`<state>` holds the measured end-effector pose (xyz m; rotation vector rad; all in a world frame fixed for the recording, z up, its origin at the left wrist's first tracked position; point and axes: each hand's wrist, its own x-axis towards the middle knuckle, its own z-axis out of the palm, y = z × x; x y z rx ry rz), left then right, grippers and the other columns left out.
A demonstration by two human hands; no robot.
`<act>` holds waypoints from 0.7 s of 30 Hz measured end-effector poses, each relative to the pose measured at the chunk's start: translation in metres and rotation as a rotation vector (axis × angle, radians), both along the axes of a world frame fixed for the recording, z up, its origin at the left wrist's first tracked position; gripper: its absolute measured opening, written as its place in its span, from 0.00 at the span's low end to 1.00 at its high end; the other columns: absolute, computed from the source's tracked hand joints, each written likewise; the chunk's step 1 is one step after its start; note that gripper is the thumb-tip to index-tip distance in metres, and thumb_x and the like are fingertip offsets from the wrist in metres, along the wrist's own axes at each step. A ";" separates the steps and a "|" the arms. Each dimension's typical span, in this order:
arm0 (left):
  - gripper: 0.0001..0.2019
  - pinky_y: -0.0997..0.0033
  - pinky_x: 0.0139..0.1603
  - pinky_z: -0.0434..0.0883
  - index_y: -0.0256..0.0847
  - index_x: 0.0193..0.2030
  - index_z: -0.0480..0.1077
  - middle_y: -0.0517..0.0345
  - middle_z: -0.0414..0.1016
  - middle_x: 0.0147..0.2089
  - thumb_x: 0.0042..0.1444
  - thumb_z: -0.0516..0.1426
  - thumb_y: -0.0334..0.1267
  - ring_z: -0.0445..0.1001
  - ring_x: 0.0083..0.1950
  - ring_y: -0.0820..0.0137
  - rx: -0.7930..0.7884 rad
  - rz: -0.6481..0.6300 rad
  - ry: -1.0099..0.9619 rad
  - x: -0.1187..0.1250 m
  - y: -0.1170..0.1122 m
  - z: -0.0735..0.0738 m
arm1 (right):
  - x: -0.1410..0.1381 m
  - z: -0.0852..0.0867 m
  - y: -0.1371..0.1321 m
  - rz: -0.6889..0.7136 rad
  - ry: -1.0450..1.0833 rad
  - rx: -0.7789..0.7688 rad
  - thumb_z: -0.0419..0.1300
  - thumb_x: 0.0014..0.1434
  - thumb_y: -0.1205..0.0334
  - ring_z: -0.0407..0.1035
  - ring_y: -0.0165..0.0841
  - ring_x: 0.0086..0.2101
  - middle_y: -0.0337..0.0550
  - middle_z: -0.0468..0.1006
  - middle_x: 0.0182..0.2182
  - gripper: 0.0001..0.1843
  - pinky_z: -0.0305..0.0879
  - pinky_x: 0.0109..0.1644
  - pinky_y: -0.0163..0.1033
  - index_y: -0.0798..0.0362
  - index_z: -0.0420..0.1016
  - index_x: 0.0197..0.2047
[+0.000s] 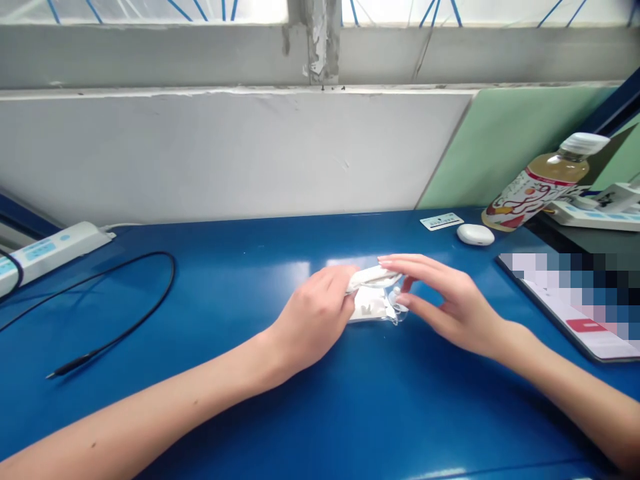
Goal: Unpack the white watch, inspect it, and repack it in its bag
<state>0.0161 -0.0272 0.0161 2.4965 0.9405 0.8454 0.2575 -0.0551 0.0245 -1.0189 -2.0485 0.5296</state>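
A small clear plastic packet (373,307) with white contents lies on the blue table (320,413) in the middle. My left hand (313,320) is closed on its left edge, fingers pinching the wrapping. My right hand (440,297) reaches in from the right, thumb and fingertips touching the packet's right end and top, fingers stretched and slightly curved over it.
A black cable (125,320) loops at the left, near a white power strip (47,250). At the back right lie a small card (441,221), a white oval case (475,234) and a tilted drink bottle (543,181). A tablet (575,303) sits right.
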 end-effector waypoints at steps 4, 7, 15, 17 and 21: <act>0.15 0.51 0.56 0.71 0.33 0.55 0.70 0.39 0.77 0.53 0.66 0.47 0.28 0.76 0.56 0.52 0.158 -0.012 0.053 0.003 0.001 -0.008 | 0.001 -0.009 -0.002 0.003 0.003 0.062 0.61 0.64 0.65 0.71 0.44 0.56 0.47 0.74 0.60 0.28 0.72 0.57 0.50 0.39 0.68 0.66; 0.16 0.49 0.59 0.70 0.34 0.55 0.70 0.40 0.78 0.52 0.67 0.47 0.28 0.76 0.56 0.53 0.252 -0.037 0.096 0.004 0.000 -0.012 | 0.005 -0.011 0.001 0.043 -0.029 0.070 0.60 0.65 0.65 0.74 0.43 0.53 0.48 0.76 0.58 0.24 0.73 0.56 0.49 0.40 0.73 0.62; 0.12 0.52 0.57 0.73 0.32 0.54 0.69 0.43 0.80 0.49 0.68 0.49 0.27 0.78 0.51 0.56 0.478 -0.061 0.141 0.004 0.003 -0.021 | 0.008 -0.016 0.001 0.138 -0.120 0.062 0.59 0.65 0.68 0.75 0.40 0.53 0.48 0.79 0.55 0.22 0.73 0.57 0.44 0.46 0.74 0.62; 0.12 0.53 0.55 0.74 0.30 0.55 0.67 0.42 0.79 0.49 0.68 0.50 0.26 0.79 0.50 0.57 0.526 -0.060 0.117 0.004 0.004 -0.022 | 0.008 -0.015 0.001 0.136 -0.144 0.077 0.59 0.65 0.68 0.75 0.39 0.53 0.48 0.79 0.55 0.22 0.73 0.57 0.43 0.47 0.73 0.62; 0.16 0.54 0.54 0.75 0.27 0.61 0.62 0.39 0.78 0.52 0.67 0.51 0.26 0.78 0.52 0.55 0.499 -0.080 0.107 0.005 0.004 -0.021 | 0.011 -0.013 0.001 0.134 -0.216 0.104 0.56 0.67 0.69 0.73 0.39 0.55 0.48 0.78 0.56 0.24 0.73 0.57 0.43 0.47 0.70 0.64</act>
